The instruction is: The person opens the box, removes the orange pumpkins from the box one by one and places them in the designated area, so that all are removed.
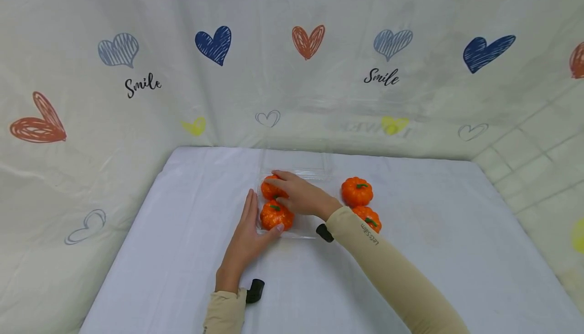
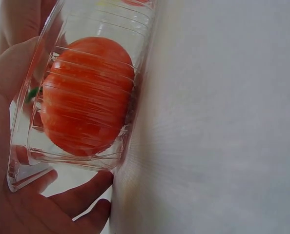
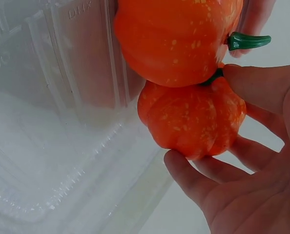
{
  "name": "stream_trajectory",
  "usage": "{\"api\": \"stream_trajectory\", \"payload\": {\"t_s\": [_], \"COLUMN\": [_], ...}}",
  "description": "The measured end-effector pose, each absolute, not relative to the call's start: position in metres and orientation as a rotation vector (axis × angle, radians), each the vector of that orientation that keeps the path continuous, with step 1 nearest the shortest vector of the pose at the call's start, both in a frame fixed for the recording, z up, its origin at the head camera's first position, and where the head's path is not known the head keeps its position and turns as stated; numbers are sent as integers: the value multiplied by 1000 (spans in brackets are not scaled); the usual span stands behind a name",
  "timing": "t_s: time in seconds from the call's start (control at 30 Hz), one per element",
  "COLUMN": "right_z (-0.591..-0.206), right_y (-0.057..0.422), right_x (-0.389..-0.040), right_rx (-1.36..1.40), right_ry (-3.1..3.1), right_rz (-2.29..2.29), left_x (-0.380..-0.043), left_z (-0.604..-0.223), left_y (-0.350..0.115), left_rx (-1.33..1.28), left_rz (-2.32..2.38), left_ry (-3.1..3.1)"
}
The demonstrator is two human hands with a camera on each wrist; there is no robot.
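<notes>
A clear plastic container (image 1: 306, 226) with its lid (image 1: 296, 160) raised at the back stands mid-table. Two small orange toy pumpkins sit in its left part: a far pumpkin (image 1: 268, 189) and a near, speckled pumpkin (image 1: 277, 216), which touch each other. My right hand (image 1: 304, 195) reaches in from the right and grips the far pumpkin (image 3: 194, 122), thumb by its green stem and fingertips round its side. Along the container's left wall lie the straight fingers of my left hand (image 1: 248, 235), its thumb at the near edge. Through that wall a pumpkin (image 2: 89, 97) shows in the left wrist view.
Right of the container, two more orange pumpkins rest on the white cloth, an upper pumpkin (image 1: 357, 191) and a lower pumpkin (image 1: 367, 218) partly hidden by the right sleeve (image 1: 388, 265). Behind the table (image 1: 429, 197) hangs a pale curtain (image 1: 255, 85) printed with hearts.
</notes>
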State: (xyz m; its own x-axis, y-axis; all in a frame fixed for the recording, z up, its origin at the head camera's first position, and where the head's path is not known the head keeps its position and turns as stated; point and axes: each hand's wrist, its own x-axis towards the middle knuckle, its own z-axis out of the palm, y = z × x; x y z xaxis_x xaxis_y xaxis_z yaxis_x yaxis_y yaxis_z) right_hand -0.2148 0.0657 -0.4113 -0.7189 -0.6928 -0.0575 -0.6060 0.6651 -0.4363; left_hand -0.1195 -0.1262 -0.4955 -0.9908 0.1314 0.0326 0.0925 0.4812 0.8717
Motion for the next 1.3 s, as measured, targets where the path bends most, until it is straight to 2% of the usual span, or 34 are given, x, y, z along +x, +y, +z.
{"api": "stream_trajectory", "payload": {"t_s": [0.63, 1.3], "right_z": [-407, -400], "right_y": [99, 164], "right_x": [-213, -201], "right_rx": [-936, -790], "right_ry": [2685, 2718], "right_rz": [-845, -1222], "left_x": [-119, -118], "left_z": [-497, -497], "left_y": [-124, -122], "left_rx": [173, 154], "left_rz": [1517, 1533], "left_ry": [2694, 2698]}}
